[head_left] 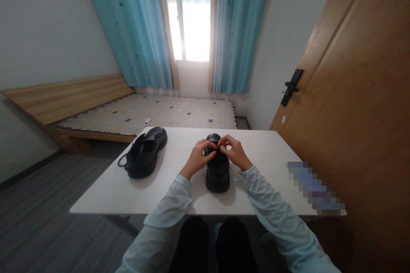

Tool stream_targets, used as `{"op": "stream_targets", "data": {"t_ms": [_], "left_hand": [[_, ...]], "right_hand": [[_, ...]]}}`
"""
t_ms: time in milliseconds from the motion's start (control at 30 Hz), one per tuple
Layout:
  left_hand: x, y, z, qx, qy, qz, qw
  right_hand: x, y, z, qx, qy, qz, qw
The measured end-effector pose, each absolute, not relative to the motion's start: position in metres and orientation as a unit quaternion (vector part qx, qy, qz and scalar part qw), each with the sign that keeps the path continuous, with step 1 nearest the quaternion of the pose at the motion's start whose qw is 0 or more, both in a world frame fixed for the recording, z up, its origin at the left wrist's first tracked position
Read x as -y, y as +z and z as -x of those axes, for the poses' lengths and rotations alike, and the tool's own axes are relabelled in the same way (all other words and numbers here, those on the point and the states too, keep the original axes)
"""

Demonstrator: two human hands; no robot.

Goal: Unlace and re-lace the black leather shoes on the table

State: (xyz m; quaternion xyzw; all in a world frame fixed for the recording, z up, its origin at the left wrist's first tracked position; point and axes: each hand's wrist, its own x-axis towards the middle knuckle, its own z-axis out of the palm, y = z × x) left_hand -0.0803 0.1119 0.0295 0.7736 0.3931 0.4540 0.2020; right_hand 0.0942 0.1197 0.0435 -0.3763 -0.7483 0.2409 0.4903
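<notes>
A black shoe (218, 179) stands upright on the white table in front of me, its heel towards me and its toe towards the window. My left hand (201, 155) is at its left side, with thumb and fingertips pinched over the upper. From the right, my right hand (233, 150) pinches close beside it, the fingertips of both hands almost meeting. They hold what looks like the dark shoelace, mostly hidden by the fingers and hard to tell from the black shoe. A second black shoe (142, 166) sits to the left, a thin lace looping out beside it.
The white table (179, 196) carries both shoes. A blurred bluish flat item (312, 187) lies along its right edge. Beyond stands a bed (179, 111) with a small white remote-like object (147, 122). A wooden door (352, 94) is close on the right.
</notes>
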Motion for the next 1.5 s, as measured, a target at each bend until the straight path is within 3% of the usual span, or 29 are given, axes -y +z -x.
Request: {"op": "stream_targets", "data": {"t_ms": [300, 900, 1033, 1267, 1500], "left_hand": [[-0.113, 0.029, 0.079, -0.387, 0.458, -0.774, 0.203], [-0.117, 0.021, 0.080, -0.393, 0.480, -0.742, 0.253], [-0.116, 0.022, 0.081, -0.397, 0.475, -0.745, 0.249], [-0.117, 0.024, 0.081, -0.428, 0.488, -0.714, 0.263], [-0.122, 0.018, 0.083, -0.447, 0.490, -0.708, 0.242]], "right_hand": [[-0.121, 0.043, -0.095, 0.716, 0.288, 0.348, 0.532], [-0.128, 0.064, -0.127, 0.519, 0.499, 0.273, 0.638], [-0.128, 0.064, -0.132, 0.526, 0.534, 0.288, 0.595], [-0.118, 0.069, -0.139, 0.580, 0.703, 0.201, 0.358], [-0.122, 0.063, -0.131, 0.593, 0.642, 0.248, 0.417]]}}
